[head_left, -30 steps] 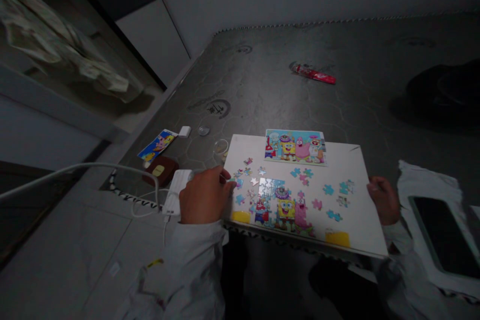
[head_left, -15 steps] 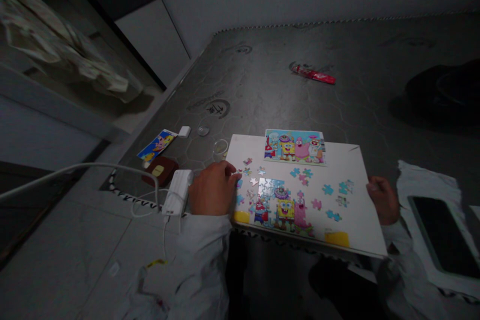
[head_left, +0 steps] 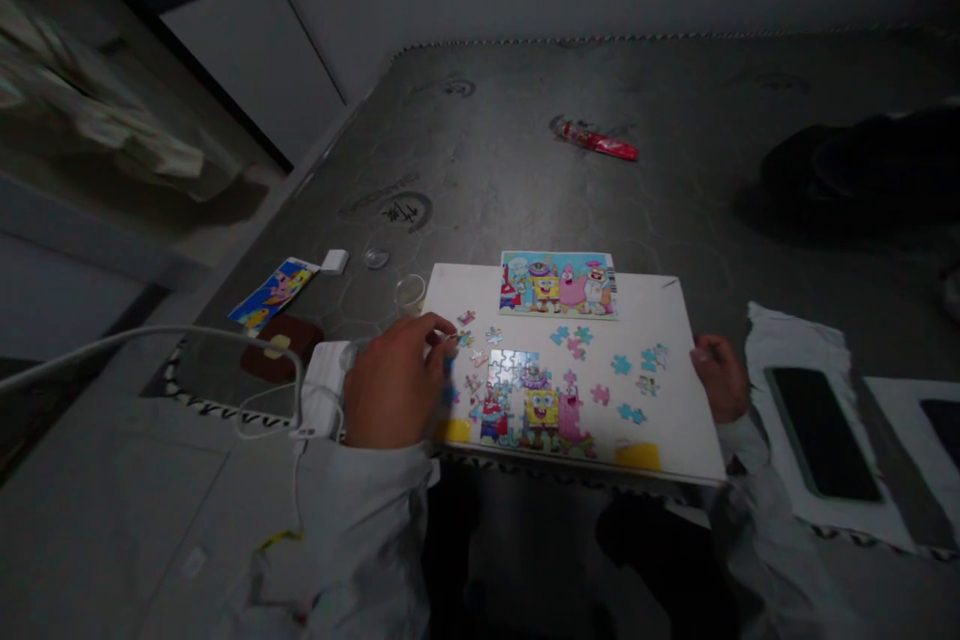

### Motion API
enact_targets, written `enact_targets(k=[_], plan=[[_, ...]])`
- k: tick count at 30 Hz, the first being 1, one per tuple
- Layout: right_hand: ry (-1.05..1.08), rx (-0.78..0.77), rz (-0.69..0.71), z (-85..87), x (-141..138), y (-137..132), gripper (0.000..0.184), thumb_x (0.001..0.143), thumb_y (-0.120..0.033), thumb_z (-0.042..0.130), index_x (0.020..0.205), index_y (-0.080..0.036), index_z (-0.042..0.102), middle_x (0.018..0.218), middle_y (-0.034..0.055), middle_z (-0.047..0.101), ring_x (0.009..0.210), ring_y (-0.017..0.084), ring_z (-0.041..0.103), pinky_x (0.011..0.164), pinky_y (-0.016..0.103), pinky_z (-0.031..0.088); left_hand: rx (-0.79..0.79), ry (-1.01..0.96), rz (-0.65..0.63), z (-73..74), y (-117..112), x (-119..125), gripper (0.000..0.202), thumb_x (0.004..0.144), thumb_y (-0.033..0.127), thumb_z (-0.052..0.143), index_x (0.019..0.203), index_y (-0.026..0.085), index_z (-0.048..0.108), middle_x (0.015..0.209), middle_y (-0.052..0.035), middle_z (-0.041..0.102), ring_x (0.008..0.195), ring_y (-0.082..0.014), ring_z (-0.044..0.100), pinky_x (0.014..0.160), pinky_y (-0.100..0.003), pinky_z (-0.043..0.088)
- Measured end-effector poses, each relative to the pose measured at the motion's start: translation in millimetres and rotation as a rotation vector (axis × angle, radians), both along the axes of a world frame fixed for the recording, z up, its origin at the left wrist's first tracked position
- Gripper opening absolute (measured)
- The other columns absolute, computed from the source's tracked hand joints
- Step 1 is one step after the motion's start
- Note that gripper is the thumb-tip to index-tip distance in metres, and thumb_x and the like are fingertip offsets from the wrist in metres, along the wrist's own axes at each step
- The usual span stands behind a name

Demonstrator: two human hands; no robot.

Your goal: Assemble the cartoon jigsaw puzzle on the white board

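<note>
A white board [head_left: 667, 430] lies at the near edge of the mat, bearing a partly joined cartoon jigsaw puzzle [head_left: 541, 410]. Several loose puzzle pieces [head_left: 600, 394] are scattered around the joined part. A picture card [head_left: 559, 284] showing cartoon characters rests along the board's far edge. My left hand [head_left: 397, 382] is over the board's left edge, thumb and forefinger closed around a small puzzle piece that they mostly hide. On the other side, my right hand [head_left: 721, 378] grips the board's right edge, its fingers curled and partly out of sight.
Left of the board are a clear round lid [head_left: 410, 291], a brown case [head_left: 281, 350], a blue-yellow card [head_left: 274, 295] and a white power strip [head_left: 319, 390] with cables. A phone [head_left: 823, 435] lies on white paper at right. A red wrapper [head_left: 596, 139] lies farther back.
The view has shifted, so the board and surroundings appear farther left. My left fingers remain at the board's left edge, slightly repositioned. My right hand stays on the right edge.
</note>
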State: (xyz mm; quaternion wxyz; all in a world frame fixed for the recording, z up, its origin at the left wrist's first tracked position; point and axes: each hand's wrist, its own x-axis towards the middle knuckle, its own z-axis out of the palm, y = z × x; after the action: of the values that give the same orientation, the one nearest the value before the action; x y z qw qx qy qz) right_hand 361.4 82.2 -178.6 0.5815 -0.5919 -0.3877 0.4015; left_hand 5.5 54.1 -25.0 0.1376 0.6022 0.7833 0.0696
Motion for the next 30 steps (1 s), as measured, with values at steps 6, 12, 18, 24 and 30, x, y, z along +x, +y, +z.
enact_targets(k=[6, 12, 18, 24, 30], plan=[[-0.025, -0.011, 0.056, -6.1, 10, 2, 0.044, 0.065, -0.054, 0.073, 0.079, -0.025, 0.043, 0.052, -0.0077, 0.046, 0.039, 0.010, 0.039, 0.037, 0.023, 0.031, 0.112, -0.012, -0.147, 1.5, -5, 11, 0.018, 0.095, 0.030, 0.056, 0.109, 0.032, 0.068, 0.105, 0.0037, 0.069, 0.089, -0.0185, 0.065, 0.071, -0.031, 0.039], [-0.033, -0.023, 0.054, -3.9, 7, 2, 0.045, 0.066, -0.058, 0.072, 0.079, -0.026, 0.042, 0.051, -0.0077, 0.045, 0.039, 0.010, 0.037, 0.038, 0.024, 0.030, 0.047, -0.044, -0.214, 5.7, -6, 26, 0.019, 0.097, 0.032, 0.053, 0.108, 0.029, 0.069, 0.108, 0.0042, 0.072, 0.093, -0.0207, 0.068, 0.073, -0.032, 0.041], [-0.033, -0.023, 0.017, 2.6, -2, 0, 0.043, 0.065, -0.055, 0.071, 0.079, -0.026, 0.042, 0.052, -0.0072, 0.045, 0.041, 0.011, 0.036, 0.039, 0.025, 0.029, 0.001, -0.020, -0.157, 9.5, -6, 27, 0.018, 0.095, 0.033, 0.057, 0.109, 0.031, 0.069, 0.104, 0.0058, 0.075, 0.092, -0.0220, 0.070, 0.070, -0.032, 0.041], [-0.036, -0.011, 0.016, 1.1, 2, 1, 0.041, 0.065, -0.053, 0.072, 0.078, -0.025, 0.044, 0.054, -0.0070, 0.043, 0.042, 0.010, 0.035, 0.041, 0.025, 0.028, -0.058, 0.010, -0.252, 7.8, -7, 27, 0.020, 0.097, 0.033, 0.051, 0.108, 0.031, 0.068, 0.103, 0.0034, 0.075, 0.089, -0.0250, 0.070, 0.070, -0.034, 0.041], [-0.017, -0.007, 0.026, -1.6, 3, 2, 0.041, 0.066, -0.051, 0.071, 0.080, -0.026, 0.043, 0.055, -0.0064, 0.045, 0.042, 0.011, 0.037, 0.040, 0.026, 0.029, -0.065, -0.010, -0.273, 4.7, -7, 27, 0.019, 0.097, 0.032, 0.050, 0.106, 0.033, 0.068, 0.101, 0.0043, 0.075, 0.091, -0.0257, 0.071, 0.071, -0.034, 0.041]])
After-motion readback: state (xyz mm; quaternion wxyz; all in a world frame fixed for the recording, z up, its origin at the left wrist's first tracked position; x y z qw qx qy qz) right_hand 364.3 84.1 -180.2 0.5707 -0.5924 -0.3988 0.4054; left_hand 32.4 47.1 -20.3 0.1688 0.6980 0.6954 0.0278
